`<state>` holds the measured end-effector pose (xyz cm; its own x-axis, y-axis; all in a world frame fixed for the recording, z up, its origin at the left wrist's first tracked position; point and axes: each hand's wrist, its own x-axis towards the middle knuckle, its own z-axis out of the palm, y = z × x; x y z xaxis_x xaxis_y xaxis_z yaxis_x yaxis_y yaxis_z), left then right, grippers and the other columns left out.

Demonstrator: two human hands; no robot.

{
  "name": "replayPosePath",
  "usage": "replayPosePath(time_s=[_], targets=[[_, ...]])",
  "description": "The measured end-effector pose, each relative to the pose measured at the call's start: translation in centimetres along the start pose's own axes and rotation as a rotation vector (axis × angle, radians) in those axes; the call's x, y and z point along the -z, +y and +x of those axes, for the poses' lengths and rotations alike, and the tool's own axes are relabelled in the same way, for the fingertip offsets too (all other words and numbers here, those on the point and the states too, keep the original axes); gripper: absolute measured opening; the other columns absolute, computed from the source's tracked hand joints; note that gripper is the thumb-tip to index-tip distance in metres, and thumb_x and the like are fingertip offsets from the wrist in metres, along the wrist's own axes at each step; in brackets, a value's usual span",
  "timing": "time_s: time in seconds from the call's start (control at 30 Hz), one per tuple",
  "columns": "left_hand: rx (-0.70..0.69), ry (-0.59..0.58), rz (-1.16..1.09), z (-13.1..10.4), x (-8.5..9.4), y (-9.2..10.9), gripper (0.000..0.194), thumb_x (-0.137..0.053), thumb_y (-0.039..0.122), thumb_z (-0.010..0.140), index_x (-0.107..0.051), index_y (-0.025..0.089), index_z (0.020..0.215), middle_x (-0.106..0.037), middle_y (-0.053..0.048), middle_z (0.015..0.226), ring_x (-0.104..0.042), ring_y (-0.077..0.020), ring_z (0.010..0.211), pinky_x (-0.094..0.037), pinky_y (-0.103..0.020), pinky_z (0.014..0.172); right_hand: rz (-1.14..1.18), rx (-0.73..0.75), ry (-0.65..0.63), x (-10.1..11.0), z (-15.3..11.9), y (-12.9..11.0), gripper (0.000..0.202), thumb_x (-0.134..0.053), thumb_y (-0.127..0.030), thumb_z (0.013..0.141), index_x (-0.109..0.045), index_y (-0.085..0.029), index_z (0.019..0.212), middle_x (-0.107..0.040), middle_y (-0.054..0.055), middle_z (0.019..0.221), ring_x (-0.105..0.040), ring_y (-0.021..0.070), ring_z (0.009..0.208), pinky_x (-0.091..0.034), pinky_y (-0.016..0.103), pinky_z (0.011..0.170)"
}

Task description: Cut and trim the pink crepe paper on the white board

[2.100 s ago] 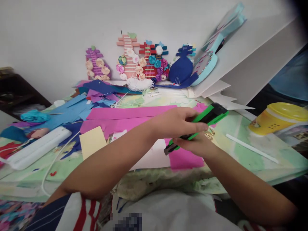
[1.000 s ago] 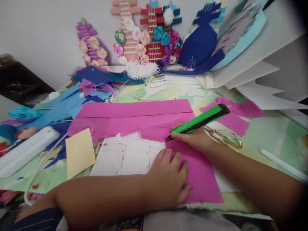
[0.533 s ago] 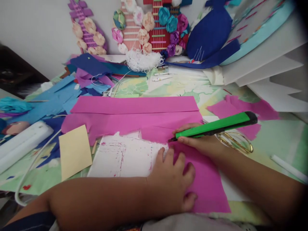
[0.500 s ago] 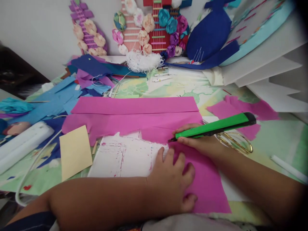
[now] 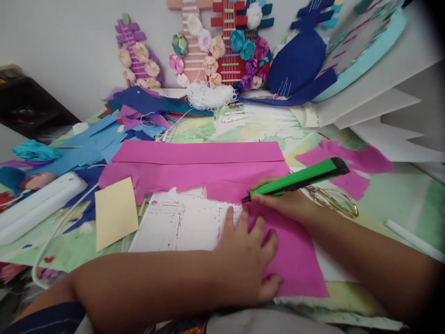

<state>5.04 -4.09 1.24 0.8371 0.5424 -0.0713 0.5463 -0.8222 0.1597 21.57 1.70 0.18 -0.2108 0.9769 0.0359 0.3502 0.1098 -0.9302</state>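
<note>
My right hand (image 5: 278,197) grips a green box cutter (image 5: 302,176), its dark tip touching the pink sheet (image 5: 292,260) near a torn-looking edge. Spread flat with fingers apart, my left hand (image 5: 248,260) presses on that sheet and on the marked white board (image 5: 163,222) beside it. The board carries pink and dark scored lines. Above the hands lies more of the pink material, with a straight folded-looking strip (image 5: 201,152) along its top. Gold-handled scissors (image 5: 335,202) rest just past my right wrist, their blades partly hidden.
A beige card (image 5: 116,214) and a white power strip (image 5: 41,206) with a cord lie at left. Pink scraps (image 5: 347,157) are on the right. Along the wall stand decorated lute-shaped crafts (image 5: 227,51), white string (image 5: 210,96) and blue scraps (image 5: 100,134).
The camera view has tilted slightly up and shifted, showing more of the wall crafts. The box cutter stays in my right hand, its tip in nearly the same place on the pink sheet.
</note>
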Motion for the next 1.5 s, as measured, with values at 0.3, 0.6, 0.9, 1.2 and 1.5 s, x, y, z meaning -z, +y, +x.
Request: replayPosePath(time_s=[0.3, 0.6, 0.9, 1.2, 1.5], targets=[[-0.002, -0.002, 0.042, -0.2, -0.1, 0.0, 0.067, -0.033, 0.058, 0.078, -0.036, 0.016, 0.129, -0.036, -0.02, 0.129, -0.025, -0.0472, 0.117, -0.014, -0.064, 0.09, 0.014, 0.044, 0.008, 0.1, 0.0, 0.2, 0.02, -0.065, -0.037, 0.064, -0.063, -0.021, 0.077, -0.066, 0.0, 0.08, -0.062, 0.0154, 0.078, -0.048, 0.028, 0.074], [0.027, -0.02, 0.023, -0.5, -0.3, -0.3, 0.071, -0.026, 0.064, 0.077, -0.032, 0.019, 0.132, -0.031, -0.019, 0.134, -0.018, -0.045, 0.122, -0.008, -0.064, 0.092, 0.099, 0.07, 0.025, 0.2, -0.1, 0.2, 0.015, -0.065, -0.032, 0.066, -0.062, -0.02, 0.073, -0.066, -0.001, 0.075, -0.062, 0.0135, 0.074, -0.048, 0.025, 0.07], [0.011, -0.19, -0.04, -0.4, 1.5, -0.2, 0.074, -0.027, 0.064, 0.078, -0.029, 0.016, 0.134, -0.026, -0.02, 0.137, -0.013, -0.0465, 0.123, -0.008, -0.065, 0.092, -0.001, 0.157, -0.069, 0.3, 0.2, 0.4, 0.017, -0.064, -0.034, 0.067, -0.063, -0.02, 0.074, -0.065, 0.0, 0.076, -0.061, 0.0127, 0.074, -0.047, 0.024, 0.07], [-0.012, -0.114, -0.049, -0.5, 0.1, -0.5, 0.073, -0.024, 0.064, 0.079, -0.03, 0.017, 0.134, -0.026, -0.02, 0.137, -0.009, -0.047, 0.124, -0.006, -0.066, 0.091, 0.142, 0.022, 0.05, 0.8, -0.3, 0.3, 0.017, -0.067, -0.034, 0.063, -0.063, -0.02, 0.073, -0.067, 0.0, 0.073, -0.063, 0.0142, 0.074, -0.049, 0.027, 0.071], [-0.005, -0.099, -0.048, -0.5, 0.1, -0.7, 0.074, -0.024, 0.065, 0.078, -0.028, 0.018, 0.135, -0.026, -0.017, 0.137, -0.008, -0.0461, 0.124, -0.006, -0.066, 0.092, 0.183, -0.002, 0.118, 0.6, -0.4, 0.8, 0.022, -0.07, -0.034, 0.06, -0.063, -0.02, 0.076, -0.067, 0.0, 0.075, -0.063, 0.016, 0.076, -0.049, 0.03, 0.074]])
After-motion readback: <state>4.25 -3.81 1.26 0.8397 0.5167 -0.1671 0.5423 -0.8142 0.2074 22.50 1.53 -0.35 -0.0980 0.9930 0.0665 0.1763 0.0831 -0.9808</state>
